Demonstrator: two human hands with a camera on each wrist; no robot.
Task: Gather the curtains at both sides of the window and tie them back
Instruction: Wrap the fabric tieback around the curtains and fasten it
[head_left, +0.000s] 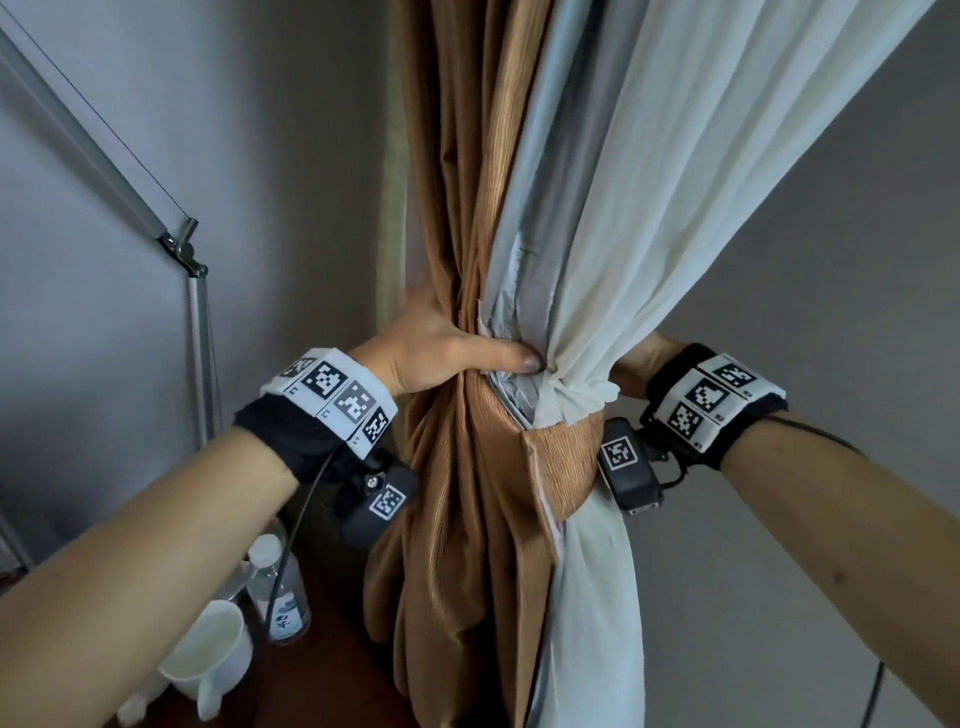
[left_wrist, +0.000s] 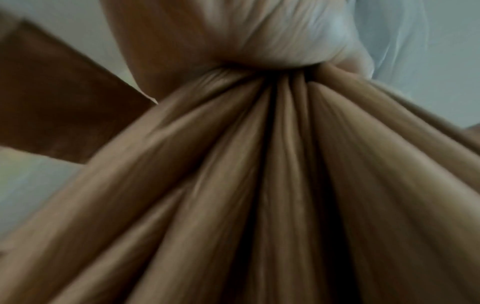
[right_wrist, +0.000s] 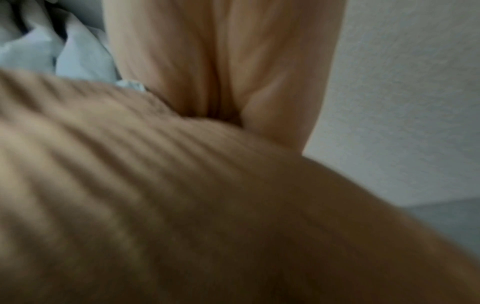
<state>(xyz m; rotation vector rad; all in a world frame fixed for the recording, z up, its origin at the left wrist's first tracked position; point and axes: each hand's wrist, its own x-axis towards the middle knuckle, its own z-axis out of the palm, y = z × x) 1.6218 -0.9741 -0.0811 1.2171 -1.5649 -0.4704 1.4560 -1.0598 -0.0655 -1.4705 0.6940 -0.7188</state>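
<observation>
A brown curtain (head_left: 467, 208) and a white sheer curtain (head_left: 675, 182) hang gathered into one bundle. My left hand (head_left: 447, 353) grips the bundle at its waist, with the thumb lying across the front. A ribbed brown tieback band (head_left: 563, 457) curves round the front just below towards my right hand (head_left: 636, 358), which is mostly hidden behind the white curtain. In the right wrist view the right hand (right_wrist: 221, 61) pinches the top edge of the band (right_wrist: 130, 164). The left wrist view shows brown folds (left_wrist: 259, 185) squeezed under the left hand (left_wrist: 207, 37).
A metal lamp arm (head_left: 192, 312) stands at the left against the grey wall. Below my left forearm a water bottle (head_left: 278, 592) and a white mug (head_left: 208, 654) sit on a dark wooden table (head_left: 322, 675). A grey wall is at the right.
</observation>
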